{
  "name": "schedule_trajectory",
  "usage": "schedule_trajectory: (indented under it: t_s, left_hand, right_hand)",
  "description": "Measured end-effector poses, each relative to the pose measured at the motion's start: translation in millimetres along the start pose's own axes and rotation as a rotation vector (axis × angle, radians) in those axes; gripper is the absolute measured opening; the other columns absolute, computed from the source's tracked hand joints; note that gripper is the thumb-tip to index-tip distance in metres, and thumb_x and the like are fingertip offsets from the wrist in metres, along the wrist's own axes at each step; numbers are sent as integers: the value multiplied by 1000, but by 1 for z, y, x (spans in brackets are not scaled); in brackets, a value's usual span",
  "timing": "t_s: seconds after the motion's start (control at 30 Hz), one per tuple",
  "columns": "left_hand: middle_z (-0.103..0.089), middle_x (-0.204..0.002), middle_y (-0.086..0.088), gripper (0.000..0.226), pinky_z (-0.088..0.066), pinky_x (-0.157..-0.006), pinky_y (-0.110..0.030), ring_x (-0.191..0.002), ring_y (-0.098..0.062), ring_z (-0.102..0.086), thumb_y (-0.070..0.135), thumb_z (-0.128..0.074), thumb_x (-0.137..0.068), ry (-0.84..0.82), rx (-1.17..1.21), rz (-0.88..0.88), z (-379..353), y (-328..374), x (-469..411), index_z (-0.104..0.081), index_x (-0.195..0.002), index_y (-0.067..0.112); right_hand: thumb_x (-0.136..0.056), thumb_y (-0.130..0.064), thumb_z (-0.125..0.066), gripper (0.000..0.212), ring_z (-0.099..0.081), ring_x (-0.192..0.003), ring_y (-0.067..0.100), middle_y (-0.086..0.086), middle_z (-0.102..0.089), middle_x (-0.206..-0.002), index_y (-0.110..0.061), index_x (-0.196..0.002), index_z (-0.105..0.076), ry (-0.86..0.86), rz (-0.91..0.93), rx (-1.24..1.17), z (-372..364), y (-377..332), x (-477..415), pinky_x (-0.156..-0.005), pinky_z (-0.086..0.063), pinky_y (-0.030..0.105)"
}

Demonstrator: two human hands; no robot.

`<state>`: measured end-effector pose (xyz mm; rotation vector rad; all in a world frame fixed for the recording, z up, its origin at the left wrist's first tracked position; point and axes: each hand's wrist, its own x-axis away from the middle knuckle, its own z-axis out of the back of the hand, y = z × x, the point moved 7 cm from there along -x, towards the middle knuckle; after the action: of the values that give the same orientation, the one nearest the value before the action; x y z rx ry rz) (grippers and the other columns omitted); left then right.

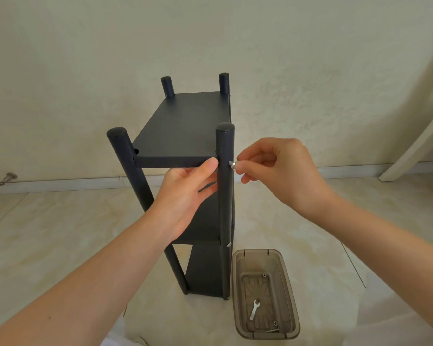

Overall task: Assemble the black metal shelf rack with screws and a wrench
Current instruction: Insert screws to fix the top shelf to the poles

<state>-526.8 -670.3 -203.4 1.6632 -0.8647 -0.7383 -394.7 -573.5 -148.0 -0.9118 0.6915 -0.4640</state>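
The black metal shelf rack (183,126) stands upright on the floor, with four round posts and three shelves. My left hand (185,193) holds the front edge of the top shelf beside the front right post (225,196), thumb on top. My right hand (273,171) pinches a silver screw (232,164) whose tip sits in a hole on that post's right side. Another screw head (229,244) shows lower on the same post. A small silver wrench (254,309) lies in the brown tray.
A translucent brown plastic tray (291,290) sits on the floor right of the rack's base, with a screw (271,330) in its near end. A white slanted board (415,148) leans at the far right. A door stopper (8,178) sits by the left baseboard.
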Motion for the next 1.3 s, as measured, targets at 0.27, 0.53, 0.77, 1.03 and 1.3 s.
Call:
schedule_trajectory:
  t_s: [0.27, 0.53, 0.77, 1.03, 1.3]
  left_hand:
    - [-75, -111, -3, 35, -59, -87, -30, -108, -21, -71, 32, -69, -78, 25, 14, 8, 2, -1, -1, -68, -109, 15]
    - [-74, -87, 20, 10, -53, -82, -18, -86, 1, -71, 44, -66, -90, 279, -462, -67, 14, 11, 13, -70, -91, 35]
    - [-67, -77, 2, 23, -42, -70, -15, -75, -10, -57, 35, -71, -90, 343, -1231, -922, -22, 70, 58, -74, -86, 12]
    - [-68, -112, -6, 55, -43, -105, -51, -117, -29, -55, 60, -65, -83, 258, -1402, -729, -15, 65, 26, -68, -109, 12]
    - [-71, -102, -3, 44, -27, -115, -37, -112, -24, -60, 53, -72, -82, 227, -1341, -754, -11, 69, 21, -71, -103, 14]
  right_hand:
    - [-87, -18, -73, 23, -70, -81, 14, -2, -67, -96, -28, -105, -63, -76, -76, -162, -9, 6, -8, -69, -59, 23]
    - [-97, -14, -60, 36, -62, -114, 8, -6, -67, -121, -29, -129, -60, -260, -68, -148, -21, 4, -9, -98, -53, 35]
    - [-93, -14, -66, 33, -68, -105, 14, 0, -73, -110, -33, -121, -64, -271, -163, -266, -28, 9, -10, -97, -54, 40]
    - [-86, -8, -72, 37, -67, -106, 18, 6, -74, -108, -29, -116, -69, -312, -292, -507, -32, 19, -11, -107, -45, 44]
    - [-64, -15, -77, 42, -69, -97, 14, -1, -75, -98, -31, -103, -76, -379, -332, -722, -40, 22, -13, -94, -48, 31]
